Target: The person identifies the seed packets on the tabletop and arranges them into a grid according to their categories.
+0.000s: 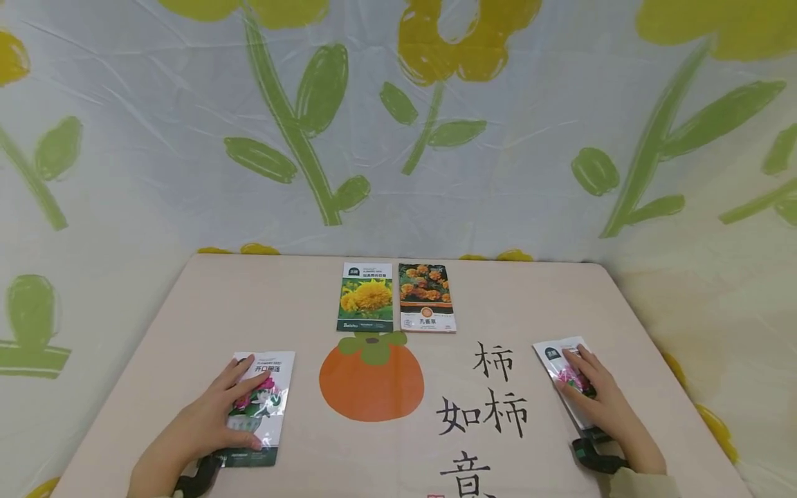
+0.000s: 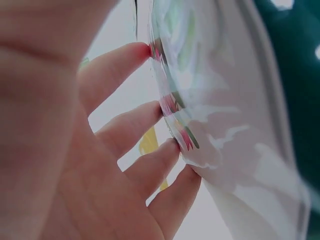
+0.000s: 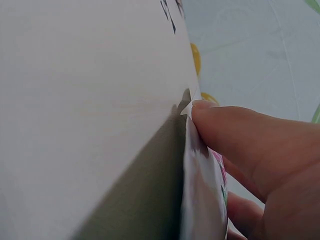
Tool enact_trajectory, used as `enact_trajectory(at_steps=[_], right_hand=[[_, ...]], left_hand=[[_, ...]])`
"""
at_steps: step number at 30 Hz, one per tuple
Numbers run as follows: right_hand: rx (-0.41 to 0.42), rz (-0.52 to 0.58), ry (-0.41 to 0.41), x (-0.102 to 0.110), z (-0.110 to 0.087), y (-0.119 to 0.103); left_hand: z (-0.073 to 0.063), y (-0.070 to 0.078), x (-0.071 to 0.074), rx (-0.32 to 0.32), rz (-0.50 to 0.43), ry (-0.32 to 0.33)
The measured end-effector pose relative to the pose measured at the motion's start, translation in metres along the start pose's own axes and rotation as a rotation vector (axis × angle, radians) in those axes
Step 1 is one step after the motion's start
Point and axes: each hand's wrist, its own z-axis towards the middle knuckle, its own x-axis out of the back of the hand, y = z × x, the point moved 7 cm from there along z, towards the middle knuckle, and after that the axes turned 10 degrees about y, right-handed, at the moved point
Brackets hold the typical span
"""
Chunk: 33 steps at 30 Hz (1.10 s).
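Observation:
On the left of the table, my left hand lies across a white seed packet with pink and white flowers printed on it. Its spread fingers touch the packet's face, and the left wrist view shows the fingertips against the glossy packet. At the right, my right hand holds another white seed packet with pink flowers, thumb at its left edge, other fingers over its face. In the right wrist view the thumb presses the packet's edge, which stands slightly off the tabletop and casts a shadow.
Two more seed packets lie side by side at the back: one with yellow flowers, one with orange flowers. A persimmon print and black characters mark the table cover. A flower-patterned cloth hangs behind the table.

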Motion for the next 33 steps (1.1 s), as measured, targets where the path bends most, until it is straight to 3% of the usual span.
enact_trajectory(at_steps=[10,33], right_hand=[[-0.003,0.009,-0.007,0.0006,-0.0007,-0.0005],[0.004,0.017,0.0,-0.0007,-0.0002,-0.0011]], left_hand=[[-0.0009,0.0037,0.0002,-0.002,0.022,0.006],[0.0005,0.0085,-0.0035,0.061,0.069,-0.02]])
